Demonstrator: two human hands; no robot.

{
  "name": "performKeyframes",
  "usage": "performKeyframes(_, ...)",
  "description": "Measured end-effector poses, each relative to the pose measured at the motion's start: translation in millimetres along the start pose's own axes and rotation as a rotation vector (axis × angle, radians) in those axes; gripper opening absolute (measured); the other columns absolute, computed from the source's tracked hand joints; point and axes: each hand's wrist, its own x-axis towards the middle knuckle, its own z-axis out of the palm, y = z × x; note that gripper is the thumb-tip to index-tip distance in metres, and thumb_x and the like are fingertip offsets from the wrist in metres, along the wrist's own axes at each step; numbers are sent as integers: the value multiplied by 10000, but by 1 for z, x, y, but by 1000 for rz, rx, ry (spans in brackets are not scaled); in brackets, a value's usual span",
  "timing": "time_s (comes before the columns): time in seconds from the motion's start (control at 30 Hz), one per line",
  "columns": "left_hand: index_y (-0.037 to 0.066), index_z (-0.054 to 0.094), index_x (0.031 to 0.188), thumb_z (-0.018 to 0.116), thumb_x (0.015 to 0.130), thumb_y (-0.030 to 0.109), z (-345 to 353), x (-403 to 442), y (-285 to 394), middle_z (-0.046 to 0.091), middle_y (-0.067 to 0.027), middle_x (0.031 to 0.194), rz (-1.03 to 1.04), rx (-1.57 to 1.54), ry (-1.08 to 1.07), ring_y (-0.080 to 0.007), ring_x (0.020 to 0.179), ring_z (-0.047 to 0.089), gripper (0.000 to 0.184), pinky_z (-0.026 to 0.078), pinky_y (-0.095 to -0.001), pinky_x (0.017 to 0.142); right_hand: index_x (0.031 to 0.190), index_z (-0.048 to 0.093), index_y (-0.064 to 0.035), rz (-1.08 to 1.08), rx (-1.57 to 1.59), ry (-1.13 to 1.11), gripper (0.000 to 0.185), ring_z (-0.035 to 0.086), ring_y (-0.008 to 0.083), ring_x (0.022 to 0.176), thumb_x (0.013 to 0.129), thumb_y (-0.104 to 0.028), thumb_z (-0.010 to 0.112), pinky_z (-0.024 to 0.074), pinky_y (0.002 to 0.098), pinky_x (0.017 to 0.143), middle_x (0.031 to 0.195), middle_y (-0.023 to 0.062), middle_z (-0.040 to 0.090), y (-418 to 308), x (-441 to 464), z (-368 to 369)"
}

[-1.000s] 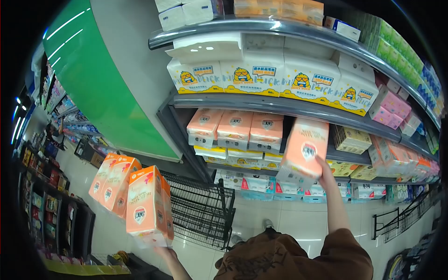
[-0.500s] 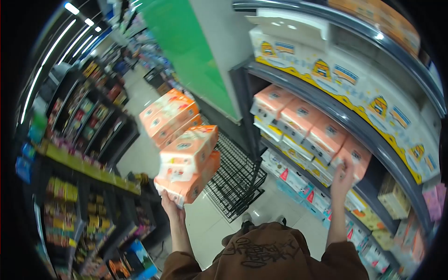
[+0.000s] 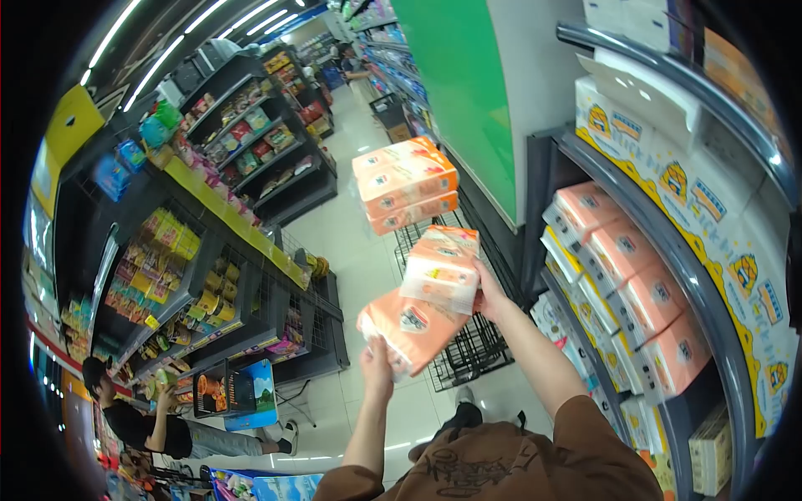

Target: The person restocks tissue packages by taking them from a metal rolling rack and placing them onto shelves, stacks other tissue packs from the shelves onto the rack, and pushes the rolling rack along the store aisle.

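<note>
Two bundles of orange tissue packs are in front of me, above a black wire rack. The nearer bundle has a tilted lower pack (image 3: 415,327) and a pack (image 3: 443,271) above it. My left hand (image 3: 378,364) is closed on the wrapper at the lower pack's left end. At the right side of the upper pack, my right hand (image 3: 487,292) is closed round its edge, fingers partly hidden. The farther orange bundle (image 3: 408,185) lies just beyond, touched by neither hand. More orange packs (image 3: 628,255) line the shelf at right.
The wire rack (image 3: 468,359) stands low beside the grey shelf edge (image 3: 668,209). White duck-print packs (image 3: 718,250) fill the shelf above. At left are snack shelves (image 3: 213,292) and a person in black (image 3: 142,426) near a basket (image 3: 213,391). Another person (image 3: 355,73) is down the aisle.
The view has turned left. My right hand has left the orange pack on the shelf and now holds the nearer bundle. That bundle has come in front of me with my left hand.
</note>
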Motion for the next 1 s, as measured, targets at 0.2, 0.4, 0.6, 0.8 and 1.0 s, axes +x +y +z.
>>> performKeyframes(0.2, 79, 587, 957, 526, 1030, 292, -6, -15, -2, 599, 15, 823, 19, -6, -16, -60, 704, 563, 233, 490, -229, 615, 1349, 519, -46, 247, 236, -229, 538, 598, 296, 1181, 931, -378, 587, 465, 441, 1033, 1311, 157, 600, -15, 45, 7)
performKeyframes(0.4, 31, 568, 1126, 501, 981, 364, -14, -20, 77, 648, -49, 932, 241, 160, -253, -140, 765, 634, 370, 523, -285, 646, 1188, 621, -63, -8, 246, -127, 392, 642, 213, 1058, 890, -313, 674, 508, 381, 958, 1153, 97, 664, -18, -86, -28)
performKeyframes(0.6, -20, 376, 1442, 443, 967, 430, 10, 4, 125, 420, -201, 1468, 187, -239, -269, -331, 1306, 474, 657, 417, -479, 1059, 1497, 308, -30, -384, 258, 108, 787, 560, 271, 1237, 821, -187, 681, 456, 425, 1050, 1385, 176, 519, 37, -311, -135)
performKeyframes(0.8, -8, 311, 1476, 437, 979, 426, 89, 15, 91, 400, -200, 1471, 51, -282, -868, -337, 1313, 450, 672, 394, -492, 1074, 1498, 291, -11, -767, 425, 593, 792, 540, 311, 1252, 808, -160, 651, 450, 437, 1053, 1403, 195, 494, 111, -494, -122)
performKeyframes(1.0, -6, 274, 1494, 458, 959, 433, 150, -17, 60, 385, -206, 1480, -239, -285, -1010, -339, 1318, 452, 716, 395, -494, 1077, 1480, 320, -11, -1012, 465, 1001, 752, 544, 304, 1234, 824, -193, 638, 464, 421, 1028, 1371, 179, 513, 155, -542, -122)
